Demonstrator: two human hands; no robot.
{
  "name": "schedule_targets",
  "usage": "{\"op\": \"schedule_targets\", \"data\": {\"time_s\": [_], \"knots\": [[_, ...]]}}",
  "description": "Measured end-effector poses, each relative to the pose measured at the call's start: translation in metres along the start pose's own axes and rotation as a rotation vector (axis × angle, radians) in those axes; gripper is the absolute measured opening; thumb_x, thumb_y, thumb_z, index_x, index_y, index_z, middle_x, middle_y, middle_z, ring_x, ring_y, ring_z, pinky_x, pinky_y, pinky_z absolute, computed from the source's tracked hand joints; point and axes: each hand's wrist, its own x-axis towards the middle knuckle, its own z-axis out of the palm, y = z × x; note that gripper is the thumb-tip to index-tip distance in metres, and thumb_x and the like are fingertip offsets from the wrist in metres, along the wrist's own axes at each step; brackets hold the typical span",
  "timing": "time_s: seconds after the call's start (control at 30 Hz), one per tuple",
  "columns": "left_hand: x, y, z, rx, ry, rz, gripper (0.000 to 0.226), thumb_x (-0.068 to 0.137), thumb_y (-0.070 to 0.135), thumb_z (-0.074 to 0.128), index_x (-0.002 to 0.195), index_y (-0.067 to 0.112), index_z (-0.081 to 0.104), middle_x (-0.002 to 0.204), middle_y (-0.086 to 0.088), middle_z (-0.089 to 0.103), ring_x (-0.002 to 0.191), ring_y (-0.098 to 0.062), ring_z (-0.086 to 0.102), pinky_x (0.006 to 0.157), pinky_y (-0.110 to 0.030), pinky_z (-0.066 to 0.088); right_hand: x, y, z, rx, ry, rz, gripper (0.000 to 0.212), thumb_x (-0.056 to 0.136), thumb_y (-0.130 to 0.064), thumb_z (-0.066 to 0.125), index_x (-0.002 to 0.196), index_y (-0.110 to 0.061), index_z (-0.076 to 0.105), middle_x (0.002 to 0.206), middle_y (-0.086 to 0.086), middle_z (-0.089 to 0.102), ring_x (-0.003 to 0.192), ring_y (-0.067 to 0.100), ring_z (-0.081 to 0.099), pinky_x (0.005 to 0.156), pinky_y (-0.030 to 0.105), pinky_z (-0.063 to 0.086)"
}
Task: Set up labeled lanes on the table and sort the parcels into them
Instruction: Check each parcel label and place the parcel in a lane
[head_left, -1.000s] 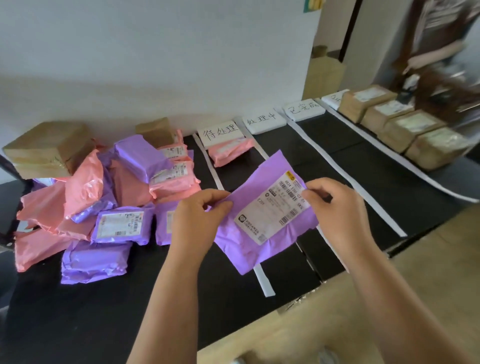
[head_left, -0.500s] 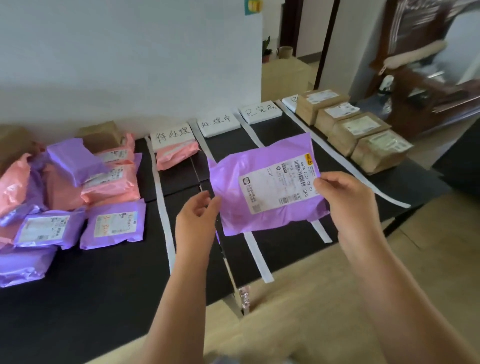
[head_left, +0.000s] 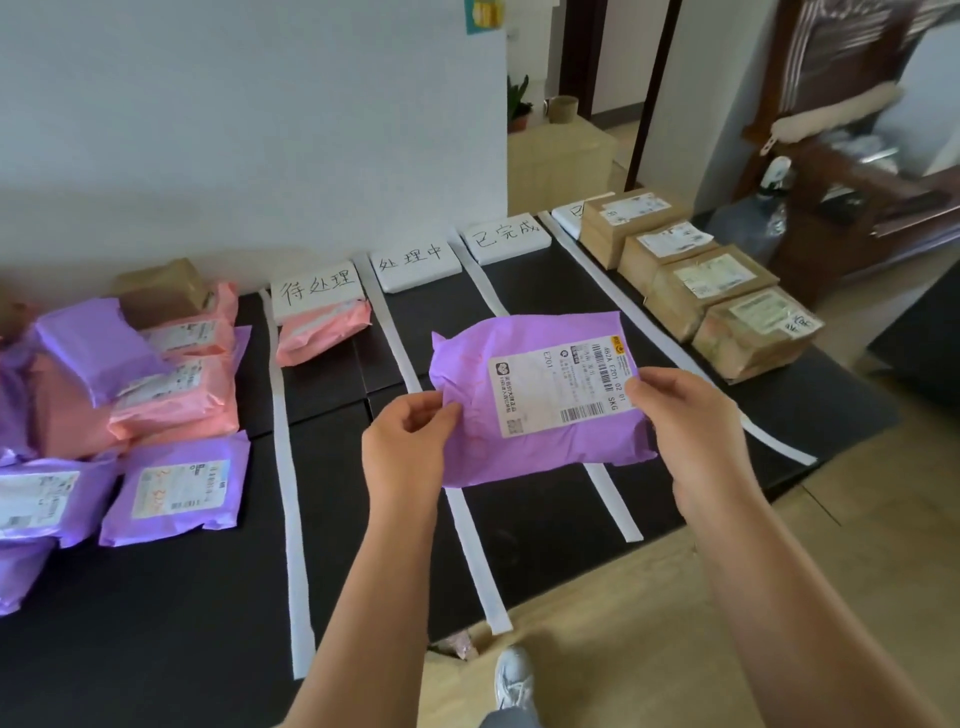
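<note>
Since the purple mailer sags and creases between the two grips, I'd judge it light, soft and a bit slick: a poly bag with no stiff core showing. It's held in the air, shipping label up, over the tape strip between the 处理中 card and the 已完成 card. The left hand pinches the left edge and the right hand pinches the right edge at the label's corner. Edge pinches work; one-handed, grab across the padded middle so it can't fold or slide out. Outward: one pink parcel lies in the 待处理 card lane, brown boxes line the far-right lane, and an unsorted pile sits on the table at left.
</note>
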Motion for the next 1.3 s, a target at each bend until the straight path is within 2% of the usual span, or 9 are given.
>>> {"op": "schedule_targets", "data": {"time_s": [0.13,0.3,0.47,0.63,0.8,1.0,1.13,1.2,1.3], "knots": [[0.033,0.012,0.013,-0.03,-0.015,-0.025,0.009,0.088,0.029,0.074,0.093,0.034,0.07,0.088,0.021,0.067,0.084,0.0,0.062,0.066,-0.017,0.043,0.031,-0.013,0.008,-0.111,-0.027,-0.055,0.021,0.091,-0.019,0.071,0.087,-0.036,0.059,0.084,-0.025,0.064,0.08,-0.004,0.064,0.062,0.015,0.047],[0.063,0.019,0.023,-0.066,-0.027,-0.037,0.015,0.087,0.029,0.075,0.082,0.039,0.066,0.087,0.018,0.07,0.086,-0.003,0.066,0.073,-0.026,0.054,0.062,-0.014,0.016,-0.128,0.01,-0.063,0.017,0.09,-0.021,0.072,0.092,-0.033,0.06,0.083,-0.024,0.061,0.077,-0.006,0.062,0.059,0.014,0.046],[0.082,0.023,0.038,-0.095,0.019,-0.075,0.01,0.086,0.029,0.075,0.088,0.03,0.066,0.089,0.011,0.069,0.084,-0.007,0.065,0.065,-0.023,0.048,0.094,-0.011,0.029,-0.126,0.007,-0.053,0.017,0.09,-0.02,0.072,0.094,-0.031,0.06,0.085,-0.02,0.061,0.08,-0.003,0.062,0.065,0.02,0.051],[0.099,0.028,0.068,-0.153,0.046,-0.103,0.005,0.09,0.026,0.071,0.094,0.027,0.068,0.091,0.011,0.07,0.084,-0.004,0.064,0.065,-0.018,0.045,0.138,0.0,0.037,-0.131,0.014,-0.046,0.014,0.092,-0.018,0.07,0.102,-0.024,0.062,0.092,-0.011,0.064,0.086,0.006,0.065,0.072,0.026,0.056],[0.119,0.028,0.104,-0.237,0.052,-0.195,0.011,0.095,0.025,0.065,0.105,0.027,0.068,0.101,0.008,0.07,0.093,-0.009,0.067,0.072,-0.023,0.051,0.195,0.012,0.039,-0.122,0.007,-0.028,0.016,0.094,-0.019,0.067,0.108,-0.024,0.064,0.098,-0.01,0.064,0.088,0.006,0.064,0.065,0.019,0.051],[0.15,0.013,0.172,-0.098,-0.017,-0.344,0.036,0.088,0.027,0.073,0.121,0.025,0.06,0.11,0.006,0.068,0.094,-0.007,0.062,0.079,-0.024,0.049,0.275,0.027,0.038,-0.119,-0.011,0.01,0.015,0.093,-0.018,0.067,0.097,-0.032,0.062,0.085,-0.026,0.059,0.079,-0.005,0.061,0.058,0.013,0.044],[0.172,-0.003,0.218,0.013,-0.057,-0.391,0.05,0.09,0.025,0.071,0.136,0.022,0.053,0.113,0.008,0.065,0.09,-0.004,0.059,0.071,-0.019,0.044,0.322,0.041,0.041,-0.156,-0.039,0.042,0.017,0.093,-0.02,0.067,0.094,-0.035,0.061,0.084,-0.027,0.058,0.077,-0.008,0.058,0.058,0.014,0.042],[0.183,-0.009,0.238,0.037,-0.05,-0.423,0.044,0.09,0.024,0.07,0.132,0.023,0.055,0.105,0.012,0.065,0.086,-0.002,0.059,0.063,-0.017,0.042,0.344,0.047,0.044,-0.161,-0.057,0.049,0.016,0.092,-0.021,0.066,0.094,-0.036,0.062,0.086,-0.023,0.061,0.078,-0.008,0.059,0.057,0.015,0.042],[0.206,-0.013,0.259,0.108,0.069,-0.42,0.028,0.089,0.023,0.073,0.114,0.025,0.06,0.094,0.012,0.066,0.082,-0.003,0.062,0.059,-0.019,0.043,0.374,0.055,0.052,-0.161,-0.081,0.042,0.015,0.092,-0.021,0.066,0.097,-0.035,0.065,0.09,-0.02,0.066,0.078,-0.006,0.062,0.06,0.017,0.046]]}}
